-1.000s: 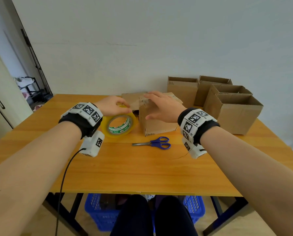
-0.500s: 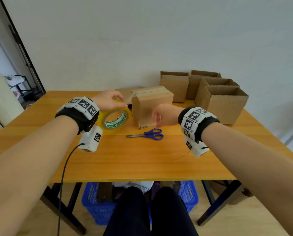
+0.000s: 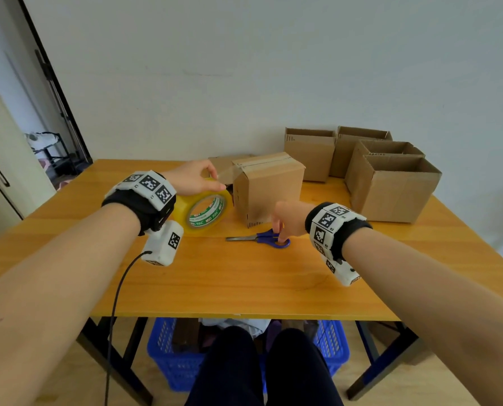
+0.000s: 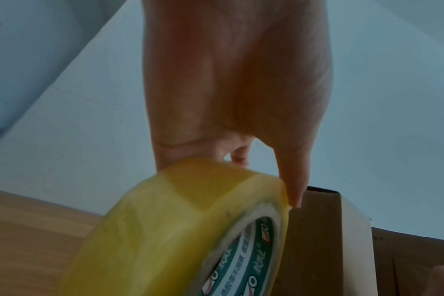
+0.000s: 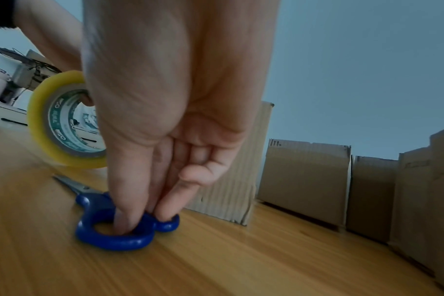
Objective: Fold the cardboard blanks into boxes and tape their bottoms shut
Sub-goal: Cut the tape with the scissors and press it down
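A cardboard box (image 3: 269,189) stands mid-table with a taped seam on its top face. My left hand (image 3: 196,178) grips the top of a yellow tape roll (image 3: 206,213) that stands on edge just left of the box; a strip of tape runs from the roll up to the box. In the left wrist view the fingers (image 4: 241,100) curl over the roll (image 4: 178,230). Blue-handled scissors (image 3: 262,238) lie flat in front of the box. My right hand (image 3: 285,221) reaches down onto them, thumb (image 5: 124,200) in the large loop and a finger in the small loop of the scissors (image 5: 114,234).
Several open folded boxes (image 3: 390,186) stand at the back right of the wooden table (image 3: 215,282). A flat cardboard blank (image 3: 223,165) lies behind the tape roll. A blue basket (image 3: 168,356) sits under the table by my knees. A cabinet stands at the left.
My right hand left the top of the box, came down toward me and put its thumb and a finger into the scissors' loops. My left hand stayed on the tape roll.
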A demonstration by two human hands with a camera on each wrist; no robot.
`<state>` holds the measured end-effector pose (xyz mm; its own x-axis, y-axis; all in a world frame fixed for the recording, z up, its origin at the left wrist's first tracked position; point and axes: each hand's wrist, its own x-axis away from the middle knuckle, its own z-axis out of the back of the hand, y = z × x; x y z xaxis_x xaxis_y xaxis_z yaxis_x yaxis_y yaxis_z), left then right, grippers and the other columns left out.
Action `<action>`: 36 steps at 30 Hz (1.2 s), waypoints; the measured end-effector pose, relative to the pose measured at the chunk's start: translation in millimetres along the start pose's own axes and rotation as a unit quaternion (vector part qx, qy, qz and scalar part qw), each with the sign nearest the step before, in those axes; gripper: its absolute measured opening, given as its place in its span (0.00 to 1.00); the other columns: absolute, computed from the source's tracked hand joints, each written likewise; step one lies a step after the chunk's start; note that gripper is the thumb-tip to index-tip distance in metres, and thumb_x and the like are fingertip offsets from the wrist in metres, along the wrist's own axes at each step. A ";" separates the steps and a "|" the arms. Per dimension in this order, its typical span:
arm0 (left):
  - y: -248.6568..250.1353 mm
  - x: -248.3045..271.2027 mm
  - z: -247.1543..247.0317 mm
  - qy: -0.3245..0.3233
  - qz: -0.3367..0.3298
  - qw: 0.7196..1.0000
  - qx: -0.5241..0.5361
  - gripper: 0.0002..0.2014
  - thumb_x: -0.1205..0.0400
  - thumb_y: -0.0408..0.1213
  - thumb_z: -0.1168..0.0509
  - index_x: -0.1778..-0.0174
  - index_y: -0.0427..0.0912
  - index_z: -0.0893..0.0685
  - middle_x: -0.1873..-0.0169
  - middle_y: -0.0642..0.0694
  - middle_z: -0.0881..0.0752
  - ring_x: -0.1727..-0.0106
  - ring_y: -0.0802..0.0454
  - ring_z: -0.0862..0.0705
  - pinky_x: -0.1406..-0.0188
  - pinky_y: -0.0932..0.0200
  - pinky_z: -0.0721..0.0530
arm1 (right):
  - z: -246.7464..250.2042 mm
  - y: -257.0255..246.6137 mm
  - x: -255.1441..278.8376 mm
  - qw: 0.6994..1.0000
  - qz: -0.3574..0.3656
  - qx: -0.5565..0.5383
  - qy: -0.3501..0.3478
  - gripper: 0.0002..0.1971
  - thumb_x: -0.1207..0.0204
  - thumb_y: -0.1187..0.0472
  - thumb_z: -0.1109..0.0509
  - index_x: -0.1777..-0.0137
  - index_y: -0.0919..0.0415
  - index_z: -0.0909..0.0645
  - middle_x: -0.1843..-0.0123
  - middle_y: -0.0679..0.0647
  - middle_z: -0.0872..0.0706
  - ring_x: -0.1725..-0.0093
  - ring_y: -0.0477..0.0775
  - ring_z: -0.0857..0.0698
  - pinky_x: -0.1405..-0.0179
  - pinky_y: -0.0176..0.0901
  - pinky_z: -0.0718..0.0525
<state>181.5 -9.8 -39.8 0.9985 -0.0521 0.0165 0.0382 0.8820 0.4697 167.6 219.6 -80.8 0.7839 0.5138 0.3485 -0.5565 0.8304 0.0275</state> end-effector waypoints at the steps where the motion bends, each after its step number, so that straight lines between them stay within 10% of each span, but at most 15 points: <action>1: 0.0 0.0 0.3 -0.003 0.000 1.000 0.002 0.21 0.22 0.51 0.31 0.38 0.44 0.23 0.29 0.44 0.26 0.27 0.45 0.29 0.35 0.54 0.30 | 0.1 -1.0 -0.7 1.000 -0.005 0.009 -0.002 0.17 0.24 0.57 0.27 0.39 0.66 0.16 0.40 0.59 0.15 0.42 0.60 0.16 0.41 0.49 0.16; 8: -3.0 -0.9 1.1 -0.005 0.005 1.000 0.015 0.20 0.24 0.50 0.29 0.40 0.45 0.22 0.34 0.45 0.23 0.33 0.48 0.25 0.35 0.52 0.26 | 8.8 8.5 6.2 0.992 -0.013 -0.122 -0.024 0.09 0.23 0.65 0.30 0.45 0.66 0.15 0.56 0.58 0.09 0.67 0.46 0.15 0.65 0.34 0.17; 13: -5.4 4.3 2.1 -0.012 0.002 1.000 0.028 0.21 0.23 0.50 0.29 0.39 0.45 0.23 0.34 0.45 0.23 0.35 0.49 0.25 0.36 0.53 0.26 | 12.5 15.8 24.8 0.941 0.002 -0.338 -0.009 0.04 0.27 0.63 0.23 0.54 0.61 0.13 0.53 0.57 0.09 0.59 0.48 0.13 0.63 0.39 0.12; 23: -6.4 7.6 1.1 -0.017 0.018 0.998 0.059 0.20 0.24 0.49 0.28 0.39 0.47 0.22 0.33 0.46 0.23 0.34 0.48 0.25 0.35 0.51 0.25 | 15.6 6.7 33.7 0.821 -0.024 -0.569 -0.041 0.34 0.34 0.35 0.33 0.45 0.68 0.19 0.53 0.60 0.12 0.61 0.52 0.14 0.59 0.47 0.11; 36: -9.4 10.2 4.4 -0.020 0.021 0.997 0.076 0.23 0.24 0.48 0.28 0.36 0.45 0.22 0.37 0.45 0.21 0.36 0.46 0.21 0.34 0.48 0.23 | 31.2 -13.9 13.8 0.822 0.010 -0.570 -0.003 0.28 0.24 0.39 0.35 0.49 0.67 0.16 0.60 0.58 0.12 0.70 0.47 0.14 0.68 0.44 0.12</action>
<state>191.2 -20.7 -40.2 0.9966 -0.0384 0.0730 -0.0127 0.8026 0.5964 177.5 208.5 -47.1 0.7740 0.5318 0.3437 0.0531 0.4863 -0.8722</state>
